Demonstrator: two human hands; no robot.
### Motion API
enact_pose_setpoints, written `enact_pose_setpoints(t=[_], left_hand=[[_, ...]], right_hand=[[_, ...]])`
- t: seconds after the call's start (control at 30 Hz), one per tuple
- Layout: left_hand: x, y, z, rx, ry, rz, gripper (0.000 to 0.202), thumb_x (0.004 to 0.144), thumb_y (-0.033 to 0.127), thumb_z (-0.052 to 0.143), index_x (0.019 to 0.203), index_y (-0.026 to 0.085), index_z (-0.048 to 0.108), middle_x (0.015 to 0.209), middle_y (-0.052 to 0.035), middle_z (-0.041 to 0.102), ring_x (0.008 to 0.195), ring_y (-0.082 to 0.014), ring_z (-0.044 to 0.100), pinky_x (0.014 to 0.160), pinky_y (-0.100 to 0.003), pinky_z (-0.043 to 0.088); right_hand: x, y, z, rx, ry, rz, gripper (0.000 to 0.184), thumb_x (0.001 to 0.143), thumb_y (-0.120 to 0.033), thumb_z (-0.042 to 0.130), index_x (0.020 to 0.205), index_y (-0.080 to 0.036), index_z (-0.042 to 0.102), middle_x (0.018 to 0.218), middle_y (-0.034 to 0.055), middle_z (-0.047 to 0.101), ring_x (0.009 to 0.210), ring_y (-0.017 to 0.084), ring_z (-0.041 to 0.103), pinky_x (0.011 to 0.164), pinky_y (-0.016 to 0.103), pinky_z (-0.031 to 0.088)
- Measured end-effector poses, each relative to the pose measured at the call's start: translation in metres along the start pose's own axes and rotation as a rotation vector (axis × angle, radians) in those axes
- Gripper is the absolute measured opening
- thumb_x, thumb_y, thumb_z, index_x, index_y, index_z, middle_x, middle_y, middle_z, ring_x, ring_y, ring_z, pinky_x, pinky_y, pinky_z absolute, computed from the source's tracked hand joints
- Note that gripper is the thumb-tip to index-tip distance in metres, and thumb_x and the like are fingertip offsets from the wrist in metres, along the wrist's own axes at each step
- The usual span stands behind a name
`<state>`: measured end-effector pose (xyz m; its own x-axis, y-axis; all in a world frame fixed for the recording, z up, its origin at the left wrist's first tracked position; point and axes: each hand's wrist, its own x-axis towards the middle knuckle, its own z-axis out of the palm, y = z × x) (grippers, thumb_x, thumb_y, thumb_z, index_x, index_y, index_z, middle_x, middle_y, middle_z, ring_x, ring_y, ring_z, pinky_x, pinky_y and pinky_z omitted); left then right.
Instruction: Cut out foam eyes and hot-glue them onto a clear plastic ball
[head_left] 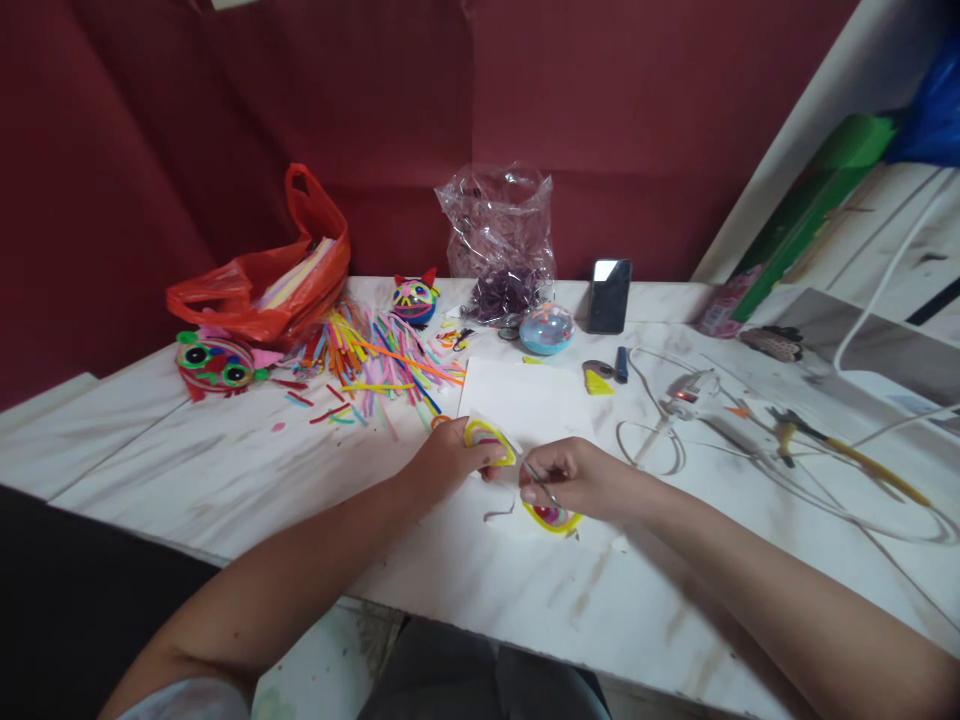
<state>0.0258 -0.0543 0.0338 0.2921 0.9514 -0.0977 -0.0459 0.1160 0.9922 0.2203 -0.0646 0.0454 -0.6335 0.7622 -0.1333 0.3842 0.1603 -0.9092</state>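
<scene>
Two bare forearms reach across the foreground, a red cloth backdrop hanging behind a white, marble-patterned tabletop. At the left a red plastic bag slumps beside a spill of coloured fuzzy strips, while a clear bag with dark purple material in it stands farther right along the back, and a white sheet lies flat just beyond the hands. The left hand has its fingers closed, thumb on top, on a yellow-rimmed patch; the right hand, fingers curled, grips what appears to be a pair of scissors, the blades too small to tell how far apart they stand. A slip looks the likeliest trouble: should the patch twist in the pinch or the right wrist drift, a blade could bite into the yellow rim or nick the left fingertips. The held patch juts from the left fingers toward the scissors, raised off the tabletop and near the metal tip, though contact cannot be made out; a second patch lies just below the right fingers.
</scene>
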Motion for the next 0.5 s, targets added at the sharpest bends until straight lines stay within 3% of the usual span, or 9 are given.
enact_pose_setpoints(t=[0.27, 0.5], left_hand=[[-0.0014, 0.0015, -0.0015, -0.005, -0.011, 0.021, 0.018, 0.058, 0.026, 0.068, 0.065, 0.014, 0.058, 0.048, 0.0034, 0.056, 0.045, -0.009, 0.049, 0.049, -0.023, 0.038], [-0.0013, 0.0016, -0.0011, -0.028, -0.013, 0.035, 0.016, 0.057, 0.025, 0.068, 0.064, 0.013, 0.059, 0.049, 0.0025, 0.057, 0.045, -0.0091, 0.049, 0.049, -0.024, 0.038]], right_hand=[[0.0017, 0.0015, -0.0019, 0.031, -0.004, 0.0, 0.058, 0.066, -0.068, 0.066, 0.056, -0.018, 0.038, 0.052, -0.008, 0.03, 0.051, 0.006, 0.026, 0.046, 0.022, 0.022], [-0.0012, 0.0012, -0.0044, 0.081, -0.124, 0.006, 0.054, 0.068, -0.069, 0.064, 0.066, -0.016, 0.052, 0.058, -0.0045, 0.042, 0.056, 0.008, 0.035, 0.051, 0.023, 0.029]])
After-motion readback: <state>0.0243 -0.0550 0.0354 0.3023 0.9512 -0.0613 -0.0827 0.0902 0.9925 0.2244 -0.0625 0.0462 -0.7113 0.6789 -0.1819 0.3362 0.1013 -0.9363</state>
